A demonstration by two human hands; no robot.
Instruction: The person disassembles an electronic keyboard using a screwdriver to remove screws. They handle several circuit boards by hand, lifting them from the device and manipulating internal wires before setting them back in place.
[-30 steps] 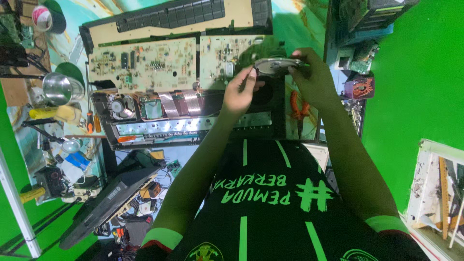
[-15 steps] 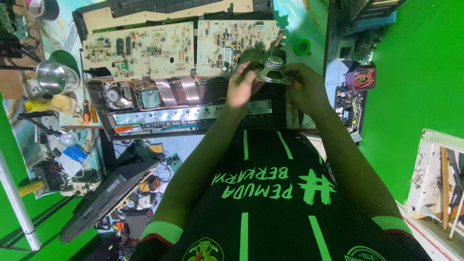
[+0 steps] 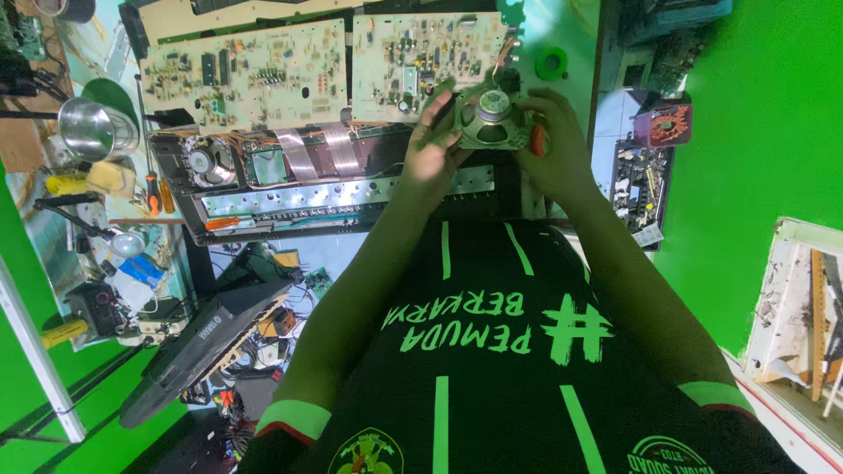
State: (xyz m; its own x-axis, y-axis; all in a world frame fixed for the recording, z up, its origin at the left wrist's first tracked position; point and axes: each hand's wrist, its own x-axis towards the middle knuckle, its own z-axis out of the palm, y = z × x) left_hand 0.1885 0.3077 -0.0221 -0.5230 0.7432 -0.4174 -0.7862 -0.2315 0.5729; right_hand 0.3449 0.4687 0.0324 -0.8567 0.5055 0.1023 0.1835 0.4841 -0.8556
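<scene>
- Head view: the left hand (image 3: 435, 140) and right hand (image 3: 553, 149) hold a small oval loudspeaker (image 3: 493, 118) between them, above the far part of the worktop (image 3: 571, 35) and in front of the two bare circuit boards (image 3: 246, 75).
- The left fingers (image 3: 439, 101) curl round the speaker's left rim; the right fingers wrap its right edge — both pinch its frame.
- Hidden: the speaker's cone side cannot be seen, and the right fingertips are tucked behind the frame.
- The round magnet faces the camera; the frame's long axis runs roughly left to right across the view.
- An opened device chassis (image 3: 290, 180) lies just beneath the boards; a steel bowl (image 3: 92, 127) sits well to the left.
</scene>
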